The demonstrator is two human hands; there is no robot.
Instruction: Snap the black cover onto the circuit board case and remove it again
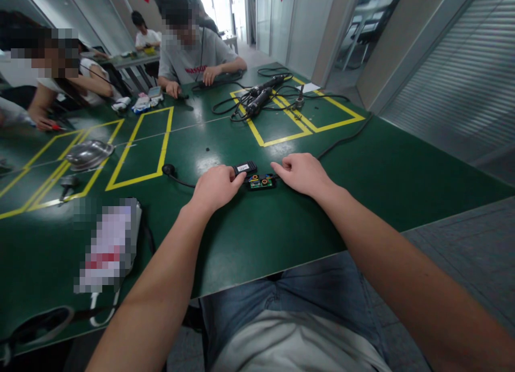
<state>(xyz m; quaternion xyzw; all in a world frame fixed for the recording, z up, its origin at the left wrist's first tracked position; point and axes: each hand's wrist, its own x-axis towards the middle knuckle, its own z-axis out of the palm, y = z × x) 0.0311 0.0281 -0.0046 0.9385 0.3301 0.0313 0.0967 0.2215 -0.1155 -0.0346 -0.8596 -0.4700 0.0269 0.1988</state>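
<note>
In the head view, a small opened black case (262, 187) lies on the green table, its circuit board (256, 184) and copper-coloured ring coils facing up. My left hand (215, 188) is closed at the case's left side, thumb and fingers on a black cover (245, 167) with a white label; the exact grip is partly hidden. A black cable with a round plug end (168, 170) runs under this hand. At the right end of the case, my right hand (304, 173) has curled fingers at the black cable (341, 141), which passes behind it; the fingertips' contact is hard to see.
Black electric screwdrivers (259, 100) with tangled cords lie on the far side, near yellow tape outlines. On the left are a shiny metal part (89, 154), a small dark fixture (68, 186) and a blurred-out phone (109, 243). Other people sit across the table, their hands apart from mine.
</note>
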